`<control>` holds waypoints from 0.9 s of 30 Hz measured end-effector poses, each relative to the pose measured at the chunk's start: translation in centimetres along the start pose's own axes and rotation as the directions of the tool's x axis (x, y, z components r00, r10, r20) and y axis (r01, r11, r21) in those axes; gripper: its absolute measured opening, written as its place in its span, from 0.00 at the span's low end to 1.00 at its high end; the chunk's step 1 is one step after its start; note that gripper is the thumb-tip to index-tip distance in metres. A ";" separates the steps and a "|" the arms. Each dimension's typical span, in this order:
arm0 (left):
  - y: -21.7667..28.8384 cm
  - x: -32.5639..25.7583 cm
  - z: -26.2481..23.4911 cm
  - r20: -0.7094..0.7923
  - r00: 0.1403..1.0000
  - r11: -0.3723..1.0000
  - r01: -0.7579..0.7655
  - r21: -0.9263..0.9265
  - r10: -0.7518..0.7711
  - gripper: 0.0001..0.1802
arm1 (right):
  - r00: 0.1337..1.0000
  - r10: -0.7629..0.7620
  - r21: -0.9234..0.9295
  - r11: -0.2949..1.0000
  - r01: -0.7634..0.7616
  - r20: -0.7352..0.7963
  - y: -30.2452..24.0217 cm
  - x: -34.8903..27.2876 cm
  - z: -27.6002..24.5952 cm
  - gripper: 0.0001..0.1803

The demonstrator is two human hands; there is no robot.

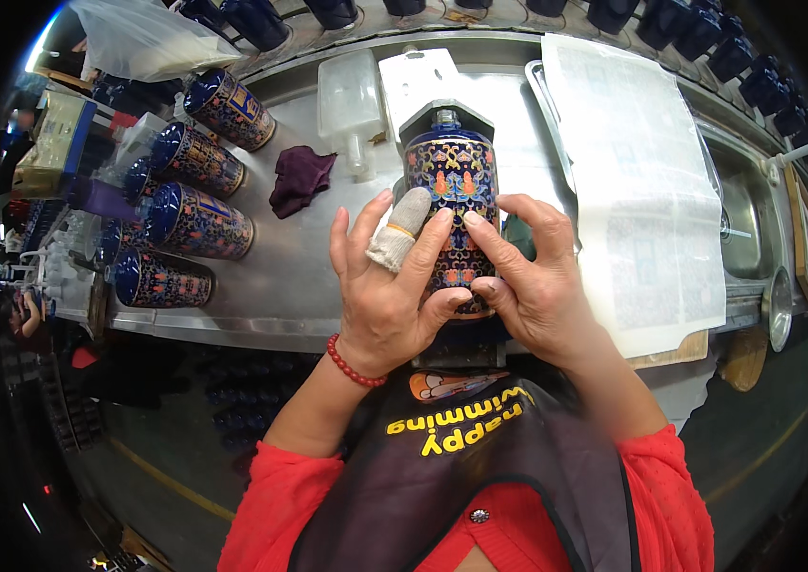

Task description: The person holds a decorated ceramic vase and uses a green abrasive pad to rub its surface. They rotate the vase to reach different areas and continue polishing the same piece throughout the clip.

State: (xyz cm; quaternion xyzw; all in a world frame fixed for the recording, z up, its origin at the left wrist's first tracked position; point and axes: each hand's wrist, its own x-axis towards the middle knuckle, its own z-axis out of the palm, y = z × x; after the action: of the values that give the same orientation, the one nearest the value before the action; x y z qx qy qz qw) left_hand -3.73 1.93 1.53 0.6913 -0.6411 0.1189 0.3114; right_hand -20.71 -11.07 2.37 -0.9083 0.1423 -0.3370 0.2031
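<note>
A dark blue bottle (449,160) with a bright floral pattern lies in front of me, its neck pointing away, on a dark cradle-like support (480,124). My left hand (375,305) reaches onto it from the left, fingers spread, index fingertip on the patterned surface. One of its fingers wears a grey cloth finger cover (394,234) held by a band. From the right, my right hand (542,291) touches the pattern with its index fingertip close to the left one. Both thumbs rest near the bottle's lower end. Neither hand is wrapped round the bottle.
Several patterned blue bottles (199,221) lie at the left on the metal table (280,257). A purple cloth (302,179) and a clear plastic container (349,91) lie nearer. White sheets (628,219) cover the right side, beside a sink (745,205). Dark blue vessels (661,21) line the back.
</note>
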 end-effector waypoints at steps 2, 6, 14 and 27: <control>-0.1 0.3 -0.1 0.004 1.000 0.999 -0.011 0.032 0.011 0.38 | 1.000 -0.006 0.003 1.000 0.006 -0.006 0.0 0.1 0.1 0.28; -0.3 0.8 -0.3 0.018 1.000 0.999 -0.016 0.030 0.016 0.37 | 1.000 -0.017 0.011 1.000 0.017 -0.017 0.2 0.2 0.0 0.29; -0.7 0.9 -0.5 0.020 0.999 1.000 -0.026 0.013 0.025 0.36 | 1.000 0.018 0.040 0.999 -0.018 0.002 0.3 0.1 0.0 0.30; -0.7 0.8 -0.6 0.037 0.999 0.999 -0.029 0.037 0.028 0.36 | 1.000 0.016 0.064 0.998 -0.016 0.005 0.5 -0.2 -0.1 0.31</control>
State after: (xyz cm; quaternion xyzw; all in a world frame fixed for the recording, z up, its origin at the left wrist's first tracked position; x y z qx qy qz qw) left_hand -2.84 1.63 2.26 0.6898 -0.6542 0.1224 0.2849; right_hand -21.04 -11.47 2.10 -0.9009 0.1381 -0.3376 0.2352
